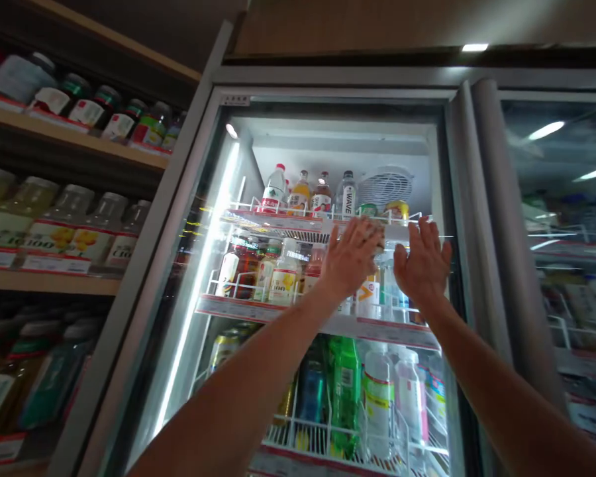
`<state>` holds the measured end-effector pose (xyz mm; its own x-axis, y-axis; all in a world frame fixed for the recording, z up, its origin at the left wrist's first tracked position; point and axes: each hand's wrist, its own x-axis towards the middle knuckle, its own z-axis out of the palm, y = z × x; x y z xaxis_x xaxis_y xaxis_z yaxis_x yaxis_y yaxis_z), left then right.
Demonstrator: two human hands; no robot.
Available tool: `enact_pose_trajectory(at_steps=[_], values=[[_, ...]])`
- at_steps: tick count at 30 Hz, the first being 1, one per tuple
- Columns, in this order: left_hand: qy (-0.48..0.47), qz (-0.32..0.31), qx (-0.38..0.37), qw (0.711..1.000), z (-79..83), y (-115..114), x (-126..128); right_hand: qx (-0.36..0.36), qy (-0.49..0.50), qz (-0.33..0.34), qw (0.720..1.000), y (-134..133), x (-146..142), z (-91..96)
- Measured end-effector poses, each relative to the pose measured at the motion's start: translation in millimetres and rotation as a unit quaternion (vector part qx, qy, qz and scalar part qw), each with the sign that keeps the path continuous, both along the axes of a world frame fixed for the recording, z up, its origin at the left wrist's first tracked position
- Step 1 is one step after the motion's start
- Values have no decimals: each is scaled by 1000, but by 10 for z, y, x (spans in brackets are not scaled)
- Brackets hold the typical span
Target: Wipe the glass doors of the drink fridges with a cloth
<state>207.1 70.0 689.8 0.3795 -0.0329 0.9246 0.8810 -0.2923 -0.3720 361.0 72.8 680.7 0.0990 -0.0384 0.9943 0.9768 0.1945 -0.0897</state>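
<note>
My left hand (350, 258) is raised before the glass door (328, 109) of a lit drinks fridge, its fingers stretched out. Beside its fingertips shows a small mottled beige patch (377, 236); whether this is an object or a reflection I cannot tell. To the right, my right hand (423, 262) is up as well, flat with fingers extended and nothing seen in it. Whether either palm touches the glass is unclear. Behind the hands are the top shelf's bottles, including a WAVE bottle (347, 194), and a middle row partly hidden by my hands.
Lower in the fridge stand a green bottle (345, 391) and several others. On the left, wooden shelves (69, 278) hold rows of bottled drinks. A tall metal frame post (506, 232) separates this door from a second fridge (571, 265) on the right.
</note>
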Motion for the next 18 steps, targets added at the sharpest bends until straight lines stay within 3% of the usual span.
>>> enact_pose_trajectory(at_steps=[3, 8, 11, 14, 18], values=[[39, 7, -5, 999, 54, -15, 101, -3, -25, 7, 1000, 1, 91, -12], [-161, -1, 2, 987, 431, -7, -253, 42, -79, 80, 993, -5, 341, -74], [-186, -16, -13, 982, 473, 3, -53, 94, -57, 122, 987, -21, 404, -105], [-90, -27, -36, 995, 270, -2, 403, 91, -54, 117, 988, -31, 439, -123], [16, -39, -27, 999, -315, 3, 799, 84, -31, 105, 990, -23, 527, -180]])
